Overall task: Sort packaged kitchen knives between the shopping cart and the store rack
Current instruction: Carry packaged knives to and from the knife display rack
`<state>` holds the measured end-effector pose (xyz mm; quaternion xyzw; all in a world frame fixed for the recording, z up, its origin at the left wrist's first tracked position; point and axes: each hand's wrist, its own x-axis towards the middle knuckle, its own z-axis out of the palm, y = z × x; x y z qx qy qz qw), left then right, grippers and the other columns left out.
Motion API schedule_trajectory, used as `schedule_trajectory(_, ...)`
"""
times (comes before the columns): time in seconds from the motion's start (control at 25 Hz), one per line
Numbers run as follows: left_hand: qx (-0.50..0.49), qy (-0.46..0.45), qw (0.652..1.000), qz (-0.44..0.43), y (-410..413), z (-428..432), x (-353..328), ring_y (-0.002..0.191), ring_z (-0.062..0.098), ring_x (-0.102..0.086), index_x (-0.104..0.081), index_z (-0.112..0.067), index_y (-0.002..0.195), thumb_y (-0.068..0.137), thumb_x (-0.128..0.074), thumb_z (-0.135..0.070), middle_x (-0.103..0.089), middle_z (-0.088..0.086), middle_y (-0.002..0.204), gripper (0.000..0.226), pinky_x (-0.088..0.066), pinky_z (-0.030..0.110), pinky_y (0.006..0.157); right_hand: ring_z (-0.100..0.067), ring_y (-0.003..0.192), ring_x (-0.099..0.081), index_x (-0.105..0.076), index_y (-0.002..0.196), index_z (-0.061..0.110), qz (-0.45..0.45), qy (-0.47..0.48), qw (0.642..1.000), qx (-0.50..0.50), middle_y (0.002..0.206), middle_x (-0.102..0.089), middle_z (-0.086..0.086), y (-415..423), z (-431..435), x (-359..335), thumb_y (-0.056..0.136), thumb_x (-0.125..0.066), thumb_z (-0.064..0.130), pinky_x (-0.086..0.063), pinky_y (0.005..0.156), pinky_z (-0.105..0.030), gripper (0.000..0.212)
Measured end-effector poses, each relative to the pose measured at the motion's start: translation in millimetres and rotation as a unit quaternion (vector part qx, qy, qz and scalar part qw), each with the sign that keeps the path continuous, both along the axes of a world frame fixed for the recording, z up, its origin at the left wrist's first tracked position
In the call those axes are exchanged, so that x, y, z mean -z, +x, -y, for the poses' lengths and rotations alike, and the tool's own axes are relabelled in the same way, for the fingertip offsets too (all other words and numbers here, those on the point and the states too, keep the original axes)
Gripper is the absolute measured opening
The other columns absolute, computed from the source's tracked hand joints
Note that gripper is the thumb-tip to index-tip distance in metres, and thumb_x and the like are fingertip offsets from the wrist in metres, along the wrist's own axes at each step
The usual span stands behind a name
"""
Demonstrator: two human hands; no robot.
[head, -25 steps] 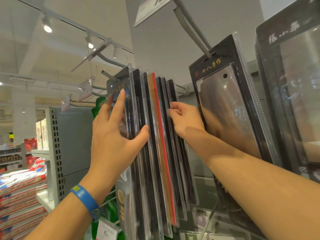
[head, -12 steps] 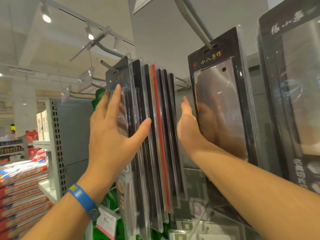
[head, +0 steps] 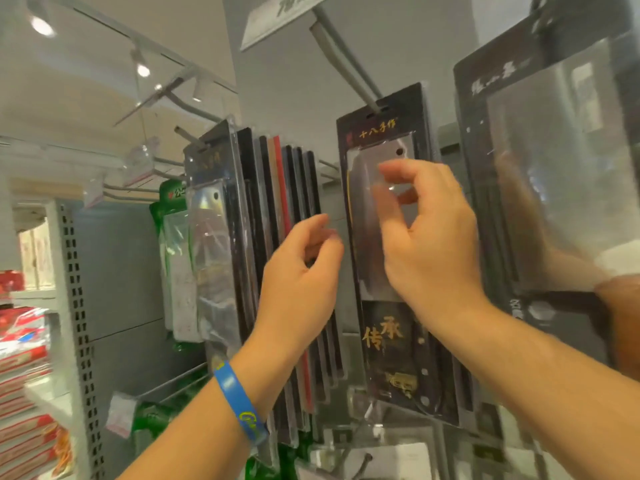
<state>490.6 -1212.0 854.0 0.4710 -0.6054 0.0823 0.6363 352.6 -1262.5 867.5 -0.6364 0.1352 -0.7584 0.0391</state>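
A row of several black blister-packed kitchen knives (head: 263, 209) hangs edge-on from a rack hook, one pack with a red edge. To its right a single black cleaver pack (head: 388, 327) with gold characters hangs facing me from a grey hook (head: 346, 64). My left hand (head: 301, 282), with a blue wristband, floats just right of the row, fingers curled and apart, holding nothing. My right hand (head: 429, 237) is raised in front of the cleaver pack's clear window, thumb and forefinger apart, not gripping it. The shopping cart is out of view.
A large black knife pack (head: 554, 174) hangs close at the right edge. Green packs (head: 173, 216) hang behind the row on the left. A grey perforated rack upright (head: 78, 306) and stacked red-and-white bags (head: 24, 375) are at the left. Price tags (head: 119, 414) hang below.
Both hands have left the hanging row. The left hand let go of the front packs and moved right; the right hand moved right and up in front of the single cleaver pack.
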Motion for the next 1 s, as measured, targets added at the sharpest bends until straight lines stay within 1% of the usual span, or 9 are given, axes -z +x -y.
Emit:
schedule_trajectory(0.16,0.016,0.060,0.997,-0.052,-12.3,30.3,14.1,0.136,0.002,-0.041,-0.036,-0.041,0.147,0.086,-0.063,-0.057,-0.043,-0.018,0.148,0.069,-0.038,0.035,0.112,-0.022,0.126,-0.049,-0.055,0.140,0.012,-0.032,0.063,0.993,0.098,0.135,-0.054,-0.005,-35.3,17.2,22.1,0.097,-0.067,0.021,-0.035,0.107,-0.027,0.046)
schedule_trajectory(0.24,0.042,0.083,0.991,-0.095,-26.1,42.0,18.6,0.129,-0.006,-0.040,-0.026,-0.048,0.149,0.069,-0.067,-0.076,-0.038,-0.025,0.145,0.095,-0.039,0.028,0.107,-0.021,0.128,-0.051,-0.049,0.148,0.013,-0.067,0.119,0.986,0.095,0.137,-0.053,-0.005,-37.2,22.3,33.3,0.097,-0.066,0.024,-0.040,0.109,-0.034,0.055)
schedule_trajectory(0.32,0.066,0.084,0.985,-0.138,-39.1,52.7,18.2,0.102,-0.023,-0.047,-0.022,-0.047,0.151,0.059,-0.073,-0.075,-0.045,-0.029,0.127,0.108,-0.042,0.010,0.090,-0.010,0.109,-0.061,-0.049,0.147,0.018,-0.091,0.165,0.979,0.072,0.125,-0.059,0.000,-39.0,28.7,36.4,0.097,-0.068,0.027,-0.049,0.095,-0.031,0.055)
schedule_trajectory(0.4,0.070,0.083,0.981,-0.162,-46.2,59.7,16.1,0.095,-0.022,-0.052,-0.024,-0.040,0.153,0.057,-0.080,-0.068,-0.051,-0.026,0.126,0.114,-0.040,0.002,0.077,0.000,0.078,-0.063,-0.055,0.133,0.026,-0.077,0.232,0.970,-0.006,0.098,-0.065,0.007,-42.9,31.7,33.8,0.095,-0.072,0.028,-0.049,0.074,-0.022,0.042)
schedule_trajectory(0.48,0.067,0.085,0.981,-0.164,-47.3,62.8,14.9,0.115,-0.006,-0.050,-0.023,-0.037,0.153,0.045,-0.082,-0.073,-0.046,-0.016,0.143,0.129,-0.040,0.012,0.091,0.001,0.074,-0.065,-0.058,0.112,0.037,-0.060,0.271,0.958,-0.067,0.091,-0.069,0.008,-42.6,32.2,33.6,0.097,-0.070,0.022,-0.048,0.072,-0.022,0.024)
schedule_trajectory(0.56,0.060,0.089,0.983,-0.152,-45.8,60.9,15.4,0.126,0.000,-0.043,-0.021,-0.040,0.153,0.033,-0.078,-0.081,-0.039,-0.015,0.149,0.139,-0.039,0.023,0.104,0.003,0.088,-0.067,-0.054,0.101,0.044,-0.080,0.272,0.956,-0.075,0.097,-0.071,0.012,-36.1,29.7,35.9,0.101,-0.060,0.010,-0.048,0.079,-0.017,0.035)
schedule_trajectory(0.72,0.052,0.074,0.985,-0.146,-44.1,46.2,13.0,0.128,0.002,-0.046,-0.024,-0.043,0.151,0.028,-0.073,-0.086,-0.044,-0.012,0.146,0.139,-0.042,0.027,0.105,0.012,0.091,-0.063,-0.052,0.101,0.043,-0.097,0.250,0.959,-0.090,0.095,-0.071,0.028,-27.7,16.1,35.4,0.102,-0.050,0.001,-0.045,0.076,-0.005,0.041)
schedule_trajectory(0.88,0.033,0.044,0.989,-0.135,-48.2,14.3,13.7,0.120,-0.002,-0.044,-0.020,-0.048,0.149,0.035,-0.075,-0.082,-0.041,-0.019,0.135,0.131,-0.040,0.026,0.100,-0.002,0.094,-0.069,-0.055,0.110,0.040,-0.085,0.215,0.964,-0.128,0.099,-0.074,0.014,-30.1,-7.4,44.4,0.104,-0.050,0.012,-0.054,0.083,-0.028,0.030)
schedule_trajectory(1.0,0.013,0.048,0.988,-0.147,-53.0,-12.2,16.4,0.125,-0.002,-0.039,-0.013,-0.058,0.146,0.033,-0.071,-0.088,-0.033,-0.025,0.138,0.131,-0.038,0.029,0.104,-0.004,0.092,-0.069,-0.052,0.109,0.052,-0.093,0.176,0.967,-0.158,0.100,-0.073,0.018,-34.4,-29.5,46.9,0.096,-0.048,0.028,-0.055,0.081,-0.026,0.028)
